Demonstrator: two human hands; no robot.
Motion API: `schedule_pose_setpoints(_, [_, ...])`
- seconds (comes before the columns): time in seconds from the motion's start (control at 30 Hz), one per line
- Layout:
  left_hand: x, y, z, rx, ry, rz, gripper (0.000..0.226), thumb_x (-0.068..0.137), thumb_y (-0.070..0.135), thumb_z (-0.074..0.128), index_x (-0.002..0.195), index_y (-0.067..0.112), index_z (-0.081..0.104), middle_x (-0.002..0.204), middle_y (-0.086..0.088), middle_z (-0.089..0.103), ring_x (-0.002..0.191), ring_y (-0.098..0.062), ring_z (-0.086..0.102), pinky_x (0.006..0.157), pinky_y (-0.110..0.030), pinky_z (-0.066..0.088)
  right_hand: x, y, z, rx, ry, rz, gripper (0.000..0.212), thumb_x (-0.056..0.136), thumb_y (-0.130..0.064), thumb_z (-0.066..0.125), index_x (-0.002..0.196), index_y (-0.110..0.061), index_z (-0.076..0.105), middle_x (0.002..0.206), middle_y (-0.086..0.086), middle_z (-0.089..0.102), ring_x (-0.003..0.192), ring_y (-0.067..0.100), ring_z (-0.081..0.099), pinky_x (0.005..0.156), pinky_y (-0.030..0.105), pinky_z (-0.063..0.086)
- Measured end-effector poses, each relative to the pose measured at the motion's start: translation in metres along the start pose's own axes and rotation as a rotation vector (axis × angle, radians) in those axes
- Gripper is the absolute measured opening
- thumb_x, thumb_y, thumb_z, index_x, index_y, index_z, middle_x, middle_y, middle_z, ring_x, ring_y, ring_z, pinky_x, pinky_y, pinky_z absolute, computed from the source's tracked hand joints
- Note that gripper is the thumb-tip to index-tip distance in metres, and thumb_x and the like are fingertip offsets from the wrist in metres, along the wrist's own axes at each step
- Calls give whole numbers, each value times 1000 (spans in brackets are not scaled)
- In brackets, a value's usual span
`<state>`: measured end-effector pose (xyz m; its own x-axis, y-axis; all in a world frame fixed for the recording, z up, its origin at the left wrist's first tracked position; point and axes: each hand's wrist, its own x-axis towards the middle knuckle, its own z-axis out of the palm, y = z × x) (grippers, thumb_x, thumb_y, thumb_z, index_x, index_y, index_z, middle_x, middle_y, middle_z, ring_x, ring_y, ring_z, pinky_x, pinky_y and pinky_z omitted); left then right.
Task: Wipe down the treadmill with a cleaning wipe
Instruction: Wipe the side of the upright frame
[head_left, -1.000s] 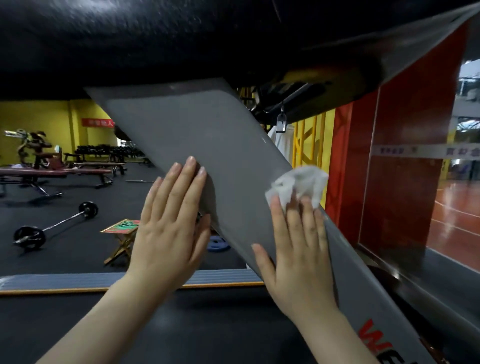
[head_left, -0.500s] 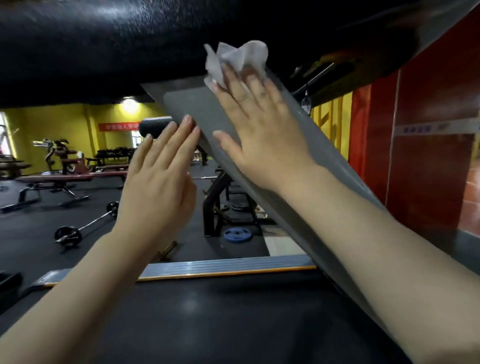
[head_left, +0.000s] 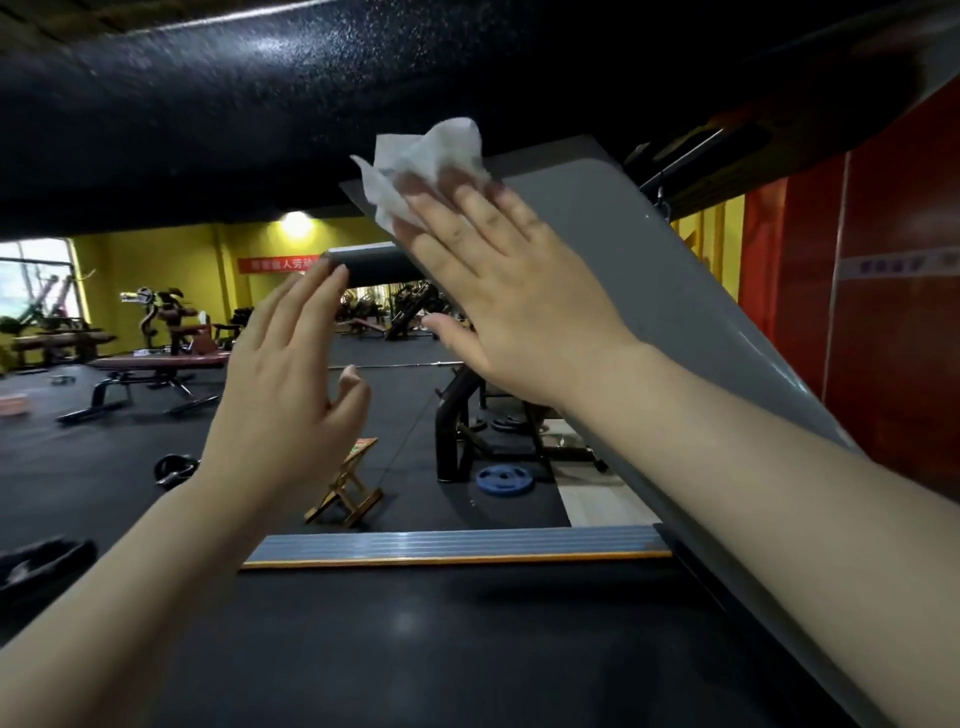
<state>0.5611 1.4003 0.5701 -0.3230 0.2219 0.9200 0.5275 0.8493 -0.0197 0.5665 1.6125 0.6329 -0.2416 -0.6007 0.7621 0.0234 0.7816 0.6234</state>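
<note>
A crumpled white wipe (head_left: 422, 166) is pressed by the flat, straight fingers of the right hand (head_left: 511, 291) against the upper end of the treadmill's slanted grey upright (head_left: 649, 270), just under the black console. The left hand (head_left: 283, 384) is held open beside it, grasping nothing. The dark belt (head_left: 415, 639) lies below.
</note>
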Motion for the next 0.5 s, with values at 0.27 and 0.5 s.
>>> schedule_pose_setpoints(0.27, [-37,39,21,-22,-118,167,74,83,20,49,153,8,28,161,-9,25,149,-26,21,122,-34,12,-210,3,2,-70,-139,47,73,92,-28,56,153,-6,23,161,15,17,146,37,21,120,49,17])
schedule_pose_setpoints(0.5, [-32,68,36,-79,-58,283,76,78,10,50,151,1,29,160,-17,22,148,-34,22,123,-41,13,-175,14,-4,-245,-236,-355,54,99,-26,36,147,-2,36,156,13,32,145,32,27,121,46,14])
